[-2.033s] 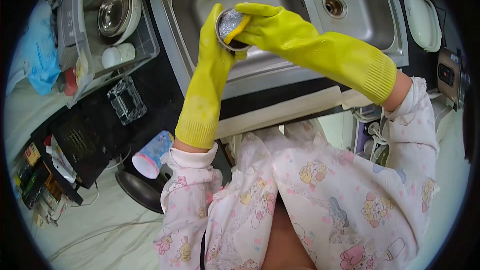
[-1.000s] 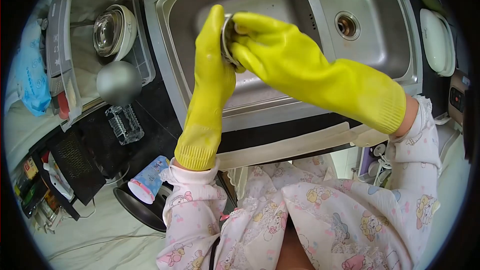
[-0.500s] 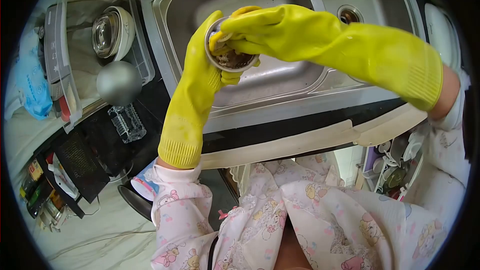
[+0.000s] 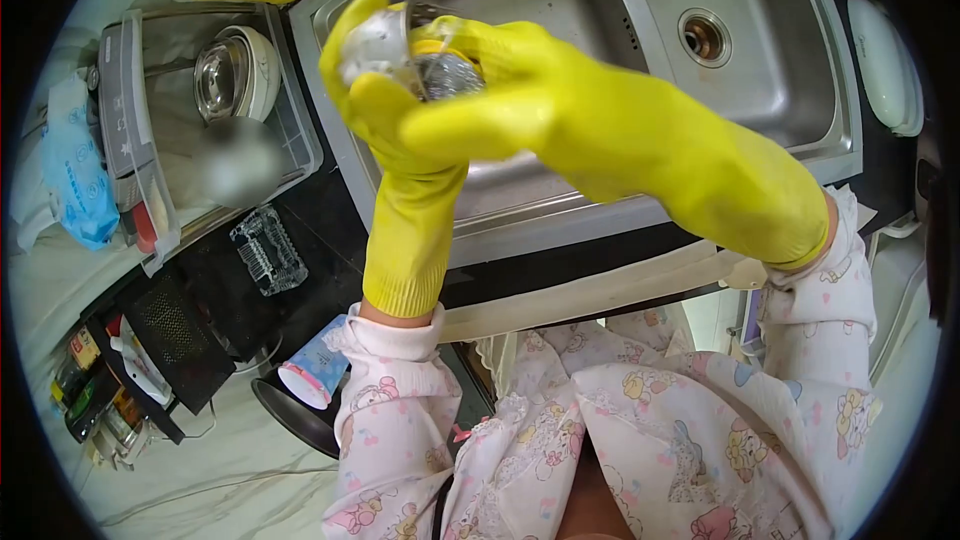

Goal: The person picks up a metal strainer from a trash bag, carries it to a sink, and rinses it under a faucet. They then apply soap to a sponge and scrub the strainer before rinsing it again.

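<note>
In the head view, the person wears yellow rubber gloves on both hands. The left hand (image 4: 385, 130) has its grip closed around a small metal cup (image 4: 382, 48), with the thumb on the near side. The cup is tilted, and its mouth is turned to the right. The right hand (image 4: 525, 80) keeps its grip around a silver scrubber (image 4: 448, 75) with a yellow edge, just beside the mouth of the cup; if it touches the inside, I cannot tell. Both hands are above the left basin of a steel sink (image 4: 560, 230), which is set in a black bench (image 4: 330, 225). In the right basin there is a round drain (image 4: 704, 37). On the left stands a clear plastic bin (image 4: 150, 140), where bowls (image 4: 262, 75) are placed. Nearer than the bin lies a clear rack (image 4: 268, 252). At the right of the sink is a white dish (image 4: 885, 65).
</note>
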### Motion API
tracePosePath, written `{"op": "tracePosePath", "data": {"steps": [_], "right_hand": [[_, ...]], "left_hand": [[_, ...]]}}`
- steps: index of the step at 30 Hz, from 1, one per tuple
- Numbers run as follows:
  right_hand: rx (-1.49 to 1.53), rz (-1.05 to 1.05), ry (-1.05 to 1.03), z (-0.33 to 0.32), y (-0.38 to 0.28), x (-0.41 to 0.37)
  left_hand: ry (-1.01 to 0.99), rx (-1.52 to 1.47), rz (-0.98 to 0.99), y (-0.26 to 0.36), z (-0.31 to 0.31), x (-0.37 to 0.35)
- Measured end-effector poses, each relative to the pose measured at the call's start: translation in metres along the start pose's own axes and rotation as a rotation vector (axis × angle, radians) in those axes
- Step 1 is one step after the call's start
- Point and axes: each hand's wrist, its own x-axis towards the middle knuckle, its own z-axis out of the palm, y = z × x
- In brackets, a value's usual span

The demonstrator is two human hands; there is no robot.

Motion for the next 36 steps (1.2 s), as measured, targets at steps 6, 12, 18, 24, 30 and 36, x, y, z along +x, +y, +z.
{"op": "tracePosePath", "data": {"steps": [6, 12, 18, 24, 30, 36], "right_hand": [[0.229, 0.614, -0.183, -0.001, -0.002, -0.006], [0.102, 0.234, -0.205, -0.007, 0.013, -0.004], [-0.071, -0.112, -0.219, 0.001, 0.003, -0.018], [0.103, 0.143, -0.089, 0.016, 0.006, -0.028], [0.224, 0.562, -0.246, -0.001, -0.02, -0.001], [0.103, 0.47, -0.014, 0.012, -0.002, -0.014]], "left_hand": [[-0.208, -0.263, -0.989, 0.026, -0.011, 0.008], [-0.272, -0.422, -1.294, 0.021, -0.03, 0.01], [-0.292, -0.683, -1.341, 0.01, -0.03, 0.0], [-0.576, -1.075, -1.323, -0.009, -0.035, -0.01], [-0.018, -0.477, -1.059, 0.021, -0.011, -0.002], [-0.115, -0.067, -0.185, -0.025, -0.018, -0.006]]}}
